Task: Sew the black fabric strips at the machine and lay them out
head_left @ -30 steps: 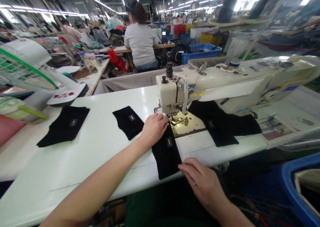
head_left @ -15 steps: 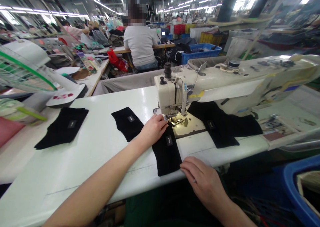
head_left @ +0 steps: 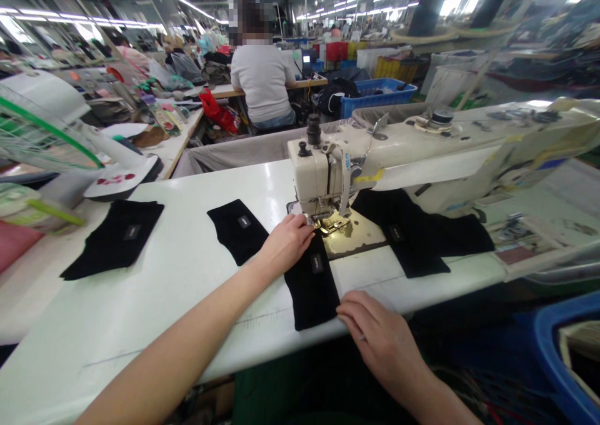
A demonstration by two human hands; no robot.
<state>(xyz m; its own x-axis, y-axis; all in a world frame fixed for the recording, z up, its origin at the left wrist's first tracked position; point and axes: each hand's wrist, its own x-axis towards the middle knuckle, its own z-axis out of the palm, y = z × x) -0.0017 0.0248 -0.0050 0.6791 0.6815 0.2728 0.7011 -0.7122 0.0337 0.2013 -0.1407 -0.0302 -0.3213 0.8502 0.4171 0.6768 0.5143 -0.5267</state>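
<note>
A black fabric piece (head_left: pixel 307 294) with a small dark label (head_left: pixel 317 263) lies on the white table, its far end by the needle of the sewing machine (head_left: pixel 319 178). My left hand (head_left: pixel 289 240) has its fingers closed on the far end of this piece, close beside the presser foot (head_left: pixel 334 225). At the near right corner, my right hand (head_left: pixel 375 325) pinches the fabric edge between thumb and fingers. Another labelled black piece (head_left: pixel 238 230) rests left of my left hand, partly behind it. Part of the far fabric edge is hidden by my fingers.
A stack of black pieces (head_left: pixel 117 240) lies at the left, and more black pieces (head_left: pixel 417 237) sit under the machine arm. A fan (head_left: pixel 42 125) stands far left. A blue basket (head_left: pixel 557 344) is at lower right. A person (head_left: pixel 261 78) sits ahead, facing away.
The view has shifted very slightly. Both hands keep their hold on the fabric, and the piece lies in nearly the same place.
</note>
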